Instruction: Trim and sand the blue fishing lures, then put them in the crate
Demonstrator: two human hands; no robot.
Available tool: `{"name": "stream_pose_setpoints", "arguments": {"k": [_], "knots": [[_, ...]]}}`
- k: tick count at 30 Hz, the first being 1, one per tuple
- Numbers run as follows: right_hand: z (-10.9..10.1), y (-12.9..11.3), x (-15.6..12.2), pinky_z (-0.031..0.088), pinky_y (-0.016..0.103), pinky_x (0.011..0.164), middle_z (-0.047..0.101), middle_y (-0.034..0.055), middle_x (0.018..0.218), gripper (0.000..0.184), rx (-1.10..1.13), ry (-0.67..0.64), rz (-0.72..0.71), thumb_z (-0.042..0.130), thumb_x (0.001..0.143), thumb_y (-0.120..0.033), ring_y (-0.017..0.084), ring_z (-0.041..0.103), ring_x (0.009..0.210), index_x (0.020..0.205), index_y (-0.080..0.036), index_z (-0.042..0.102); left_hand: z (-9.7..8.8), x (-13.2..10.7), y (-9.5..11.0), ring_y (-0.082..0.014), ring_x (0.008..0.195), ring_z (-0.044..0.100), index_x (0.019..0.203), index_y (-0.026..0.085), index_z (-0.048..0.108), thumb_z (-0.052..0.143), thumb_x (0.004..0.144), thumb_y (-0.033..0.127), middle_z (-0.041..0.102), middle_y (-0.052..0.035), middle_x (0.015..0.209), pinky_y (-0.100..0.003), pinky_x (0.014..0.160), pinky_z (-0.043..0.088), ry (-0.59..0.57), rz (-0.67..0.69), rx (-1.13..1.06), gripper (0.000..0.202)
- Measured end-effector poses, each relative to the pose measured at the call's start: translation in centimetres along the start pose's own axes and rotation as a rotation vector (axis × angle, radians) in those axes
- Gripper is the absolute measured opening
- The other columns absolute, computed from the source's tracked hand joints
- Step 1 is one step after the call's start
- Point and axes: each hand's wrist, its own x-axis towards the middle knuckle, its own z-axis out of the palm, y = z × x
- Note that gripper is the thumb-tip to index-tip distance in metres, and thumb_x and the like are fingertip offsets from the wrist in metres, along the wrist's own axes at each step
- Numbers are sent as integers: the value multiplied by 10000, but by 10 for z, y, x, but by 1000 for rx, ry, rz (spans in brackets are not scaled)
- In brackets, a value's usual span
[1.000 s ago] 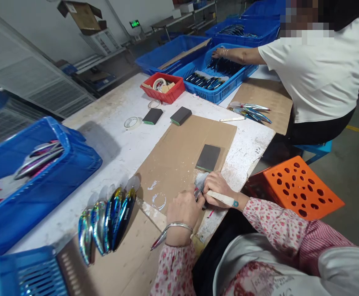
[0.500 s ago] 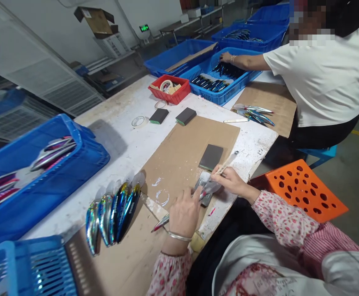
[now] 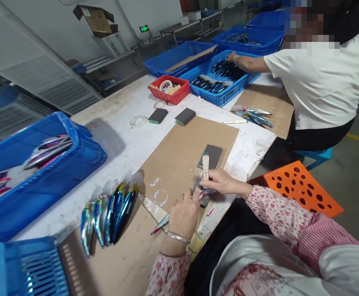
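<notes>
My left hand point(image 3: 184, 211), with a bangle at the wrist, is closed around a slim silver fishing lure point(image 3: 160, 224). One end of the lure sticks out below the palm; the other reaches toward my right hand. My right hand point(image 3: 222, 181) pinches a flat, pale stick-like tool point(image 3: 205, 166) that stands up from the fingers, close to the lure's far end. Beneath both hands is a grey block, mostly covered. A dark sanding block point(image 3: 212, 156) lies just beyond. Several blue and silver lures point(image 3: 117, 216) lie side by side to the left of my left hand.
Cardboard point(image 3: 170, 152) covers part of the white table. Blue crates point(image 3: 83, 152) of lures stand left and at the back. Near a red basket point(image 3: 174, 98) are a tape roll point(image 3: 138, 121) and two more blocks point(image 3: 185, 116). A co-worker point(image 3: 321, 82) reaches into a crate; an orange stool point(image 3: 302, 187) stands right.
My right hand has turned the pale tool from slanting right to upright, its flat face showing. The left hand stays on the lure. The co-worker's hand has shifted slightly right in the crate.
</notes>
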Motion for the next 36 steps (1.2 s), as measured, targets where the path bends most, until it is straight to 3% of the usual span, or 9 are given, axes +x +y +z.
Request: {"name": "stream_pose_setpoints", "arguments": {"k": [7, 22, 28, 31, 34, 36], "knots": [[-3, 2, 6, 235, 206, 555, 513, -30, 655, 256, 43, -97, -33, 529, 928, -362, 92, 437, 587, 797, -150, 587, -3, 2, 1, -223, 807, 620, 1327, 237, 447, 418, 921, 346, 565, -79, 981, -328, 653, 493, -7, -3, 10, 422], [-1, -1, 10, 216, 218, 533, 479, -30, 627, 263, -49, -31, -10, 538, 925, -365, 93, 414, 556, 760, -162, 561, -4, 1, 1, -219, 872, 593, 1339, 262, 424, 367, 936, 327, 556, -84, 1004, -311, 674, 468, -14, -6, -17, 413], [12, -1, 8, 230, 237, 549, 542, 8, 669, 288, -156, 62, -21, 504, 934, -409, 131, 487, 615, 786, -169, 565, -7, 1, 1, -225, 873, 603, 1323, 258, 452, 388, 930, 335, 561, -89, 1009, -314, 683, 475, -19, -3, -28, 406], [16, 1, 6, 264, 223, 549, 549, 1, 663, 280, -55, 172, 32, 492, 933, -396, 127, 500, 609, 786, -165, 552, -8, 2, 1, -228, 850, 614, 1323, 266, 451, 389, 928, 339, 566, -82, 1022, -320, 661, 484, -29, -8, -29, 406], [5, 12, 4, 311, 205, 546, 562, 1, 679, 322, 90, 311, 151, 399, 960, -389, 122, 520, 614, 773, -162, 529, -9, 0, 0, -215, 813, 627, 1324, 286, 445, 393, 926, 339, 563, -76, 1077, -315, 638, 488, -47, -18, -66, 404], [-13, 26, 2, 330, 209, 558, 577, 13, 692, 348, 3, 344, 252, 358, 969, -380, 133, 541, 640, 755, -165, 528, -10, -1, -2, -204, 797, 634, 1318, 299, 445, 380, 930, 337, 553, -71, 1125, -309, 624, 489, -49, -18, -117, 396]]}}
